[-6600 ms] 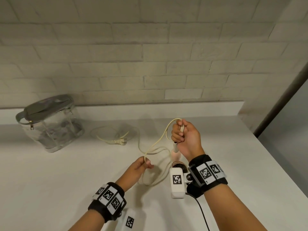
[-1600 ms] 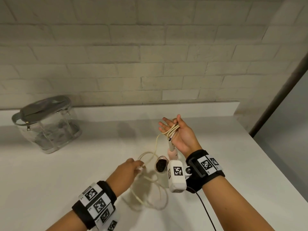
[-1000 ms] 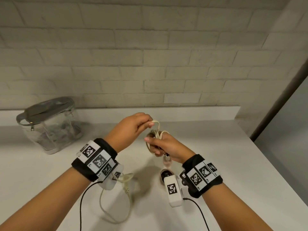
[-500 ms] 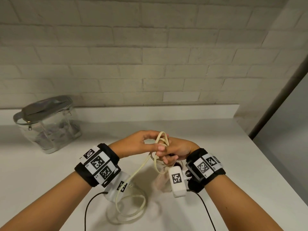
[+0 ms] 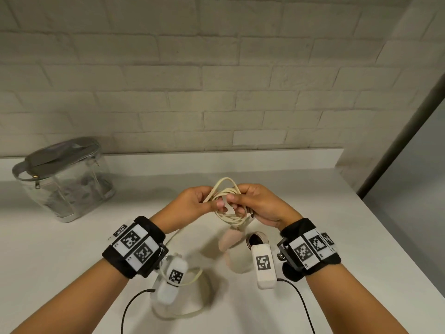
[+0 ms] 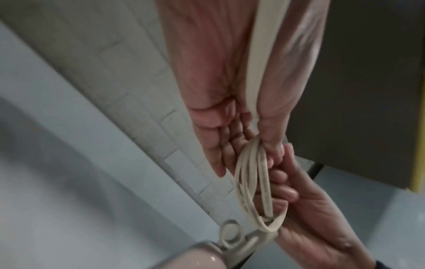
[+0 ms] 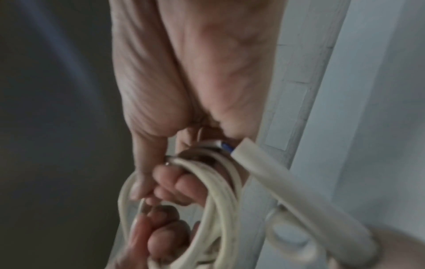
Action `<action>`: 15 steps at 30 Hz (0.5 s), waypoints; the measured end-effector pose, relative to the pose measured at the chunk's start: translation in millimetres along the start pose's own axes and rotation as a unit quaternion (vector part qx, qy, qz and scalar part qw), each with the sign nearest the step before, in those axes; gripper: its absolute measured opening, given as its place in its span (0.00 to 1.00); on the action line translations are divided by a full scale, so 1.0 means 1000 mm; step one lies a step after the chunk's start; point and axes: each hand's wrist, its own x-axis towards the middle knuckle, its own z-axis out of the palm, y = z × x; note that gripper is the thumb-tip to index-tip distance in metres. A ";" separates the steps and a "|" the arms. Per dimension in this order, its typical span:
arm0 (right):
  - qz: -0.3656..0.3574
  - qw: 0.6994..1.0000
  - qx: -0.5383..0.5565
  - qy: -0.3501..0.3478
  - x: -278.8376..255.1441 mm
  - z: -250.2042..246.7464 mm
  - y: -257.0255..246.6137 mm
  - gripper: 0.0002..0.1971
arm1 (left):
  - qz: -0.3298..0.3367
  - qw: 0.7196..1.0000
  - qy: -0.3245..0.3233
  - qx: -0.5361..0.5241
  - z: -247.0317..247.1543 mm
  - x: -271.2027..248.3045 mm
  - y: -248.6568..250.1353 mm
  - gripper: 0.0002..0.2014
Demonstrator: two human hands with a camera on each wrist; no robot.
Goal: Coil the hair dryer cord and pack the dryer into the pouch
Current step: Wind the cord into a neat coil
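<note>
At far left a clear plastic pouch (image 5: 63, 182) with a grey zippered top stands on the smooth white counter (image 5: 337, 225), well apart from the hands. The left hand (image 5: 190, 203) pinches a strand of the cream, flat rubbery cord (image 5: 231, 213), whose slack trails down to a loose loop on the counter. The right hand (image 5: 260, 203) has its fingers curled round the gathered coils. Below it hangs the pale pink, glossy hair dryer (image 5: 231, 239), raised above the counter.
</note>
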 end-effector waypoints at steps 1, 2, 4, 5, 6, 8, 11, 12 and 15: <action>-0.005 1.000 -0.005 0.009 0.000 -0.002 0.002 0.05 | -0.001 0.999 -0.017 -0.029 0.000 0.000 0.001 0.05; -0.004 1.000 -0.004 0.012 -0.001 -0.004 0.003 0.08 | -0.004 0.998 -0.026 -0.053 0.001 0.001 0.000 0.06; 0.003 1.000 0.024 0.007 -0.003 -0.004 0.005 0.10 | -0.007 0.996 -0.032 -0.077 0.002 0.004 -0.002 0.05; 0.006 0.999 0.051 0.002 -0.004 -0.004 0.006 0.11 | -0.005 0.995 -0.034 -0.091 0.002 0.005 -0.004 0.05; 0.012 0.996 0.085 -0.005 -0.005 -0.003 0.007 0.13 | -0.003 0.994 -0.035 -0.108 0.002 0.006 -0.005 0.06; 0.016 0.988 0.155 -0.025 -0.006 -0.003 0.008 0.16 | 0.002 0.990 -0.037 -0.136 0.002 0.008 -0.006 0.10; 0.013 0.975 0.217 -0.037 -0.003 -0.006 0.009 0.16 | 0.004 0.985 -0.033 -0.170 0.007 0.009 -0.006 0.13; 0.016 0.973 0.229 -0.035 -0.001 -0.006 0.010 0.16 | 0.001 0.982 -0.029 -0.185 0.009 0.009 -0.007 0.13; 0.023 0.965 0.262 -0.022 0.004 -0.006 0.010 0.17 | -0.006 0.983 0.003 -0.181 0.013 0.009 -0.007 0.13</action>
